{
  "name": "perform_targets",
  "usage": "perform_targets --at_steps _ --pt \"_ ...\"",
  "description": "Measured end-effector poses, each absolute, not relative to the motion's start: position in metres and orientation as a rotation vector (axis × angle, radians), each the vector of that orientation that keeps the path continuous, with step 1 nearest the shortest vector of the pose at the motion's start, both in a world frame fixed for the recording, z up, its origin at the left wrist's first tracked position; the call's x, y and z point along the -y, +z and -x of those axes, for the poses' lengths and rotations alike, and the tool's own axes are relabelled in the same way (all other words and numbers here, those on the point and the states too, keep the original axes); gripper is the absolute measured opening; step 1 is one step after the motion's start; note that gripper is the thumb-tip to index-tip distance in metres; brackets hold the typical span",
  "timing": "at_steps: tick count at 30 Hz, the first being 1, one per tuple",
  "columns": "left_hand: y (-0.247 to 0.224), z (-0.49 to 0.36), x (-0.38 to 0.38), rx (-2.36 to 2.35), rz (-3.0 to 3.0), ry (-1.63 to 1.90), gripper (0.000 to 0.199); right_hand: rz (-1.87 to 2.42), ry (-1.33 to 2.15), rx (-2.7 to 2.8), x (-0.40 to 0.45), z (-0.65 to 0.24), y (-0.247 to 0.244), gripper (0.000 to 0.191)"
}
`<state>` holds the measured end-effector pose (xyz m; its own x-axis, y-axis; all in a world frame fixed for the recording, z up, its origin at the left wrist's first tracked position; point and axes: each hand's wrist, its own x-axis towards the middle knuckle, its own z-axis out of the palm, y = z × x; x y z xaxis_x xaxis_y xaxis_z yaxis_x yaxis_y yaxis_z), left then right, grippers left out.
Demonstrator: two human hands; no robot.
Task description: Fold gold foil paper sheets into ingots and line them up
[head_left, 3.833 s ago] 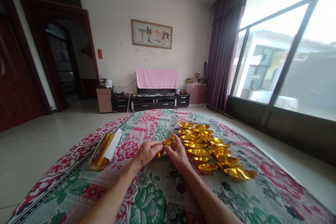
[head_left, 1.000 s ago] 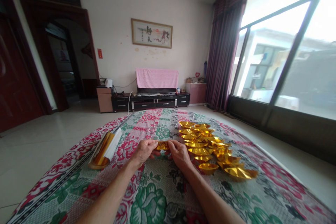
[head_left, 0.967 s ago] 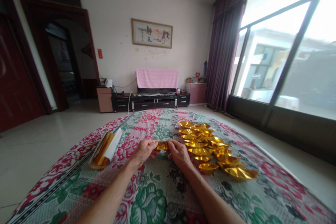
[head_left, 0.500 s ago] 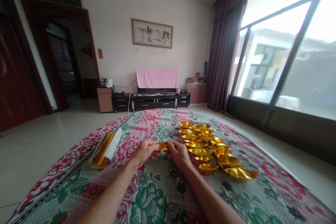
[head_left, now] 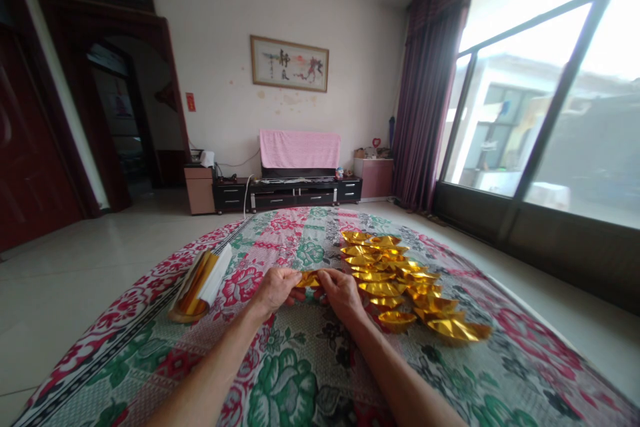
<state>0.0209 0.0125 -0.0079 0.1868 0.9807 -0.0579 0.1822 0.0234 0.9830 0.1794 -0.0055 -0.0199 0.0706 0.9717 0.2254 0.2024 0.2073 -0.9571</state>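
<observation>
Between my two hands is a small piece of folded gold foil paper (head_left: 309, 278), held just above the cloth-covered table. My left hand (head_left: 277, 289) pinches its left end, thumb on top and fingers curled beneath. The right end is gripped by my right hand (head_left: 340, 289), thumb pressed on the foil. The ends of the paper are hidden under the fingers. Close to the right hand, folded gold paper ingots (head_left: 384, 289) stand in rows; a single ingot (head_left: 397, 320) sits at the near end, and a larger one (head_left: 459, 329) lies farther right.
A roll of white and gold paper sheets (head_left: 213, 280) lies at the left of the round table, on a flowered tablecloth (head_left: 285, 387). Beyond the table are a low black cabinet (head_left: 280, 200), a pink cloth (head_left: 300, 149) and a purple curtain (head_left: 425, 100). Windows are at right.
Both hands keep their grip on the folded gold paper in almost the same place. The thumbs and the foil have shifted only very slightly.
</observation>
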Motion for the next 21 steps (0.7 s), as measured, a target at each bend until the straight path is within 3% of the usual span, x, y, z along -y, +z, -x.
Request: perform_targets --at_steps 21 --pt "-0.0096 -0.0211 -0.0134 -1.219 -1.458 0.955 0.030 1.249 0.860 1.397 0.0049 -0.1777 -0.0221 0.042"
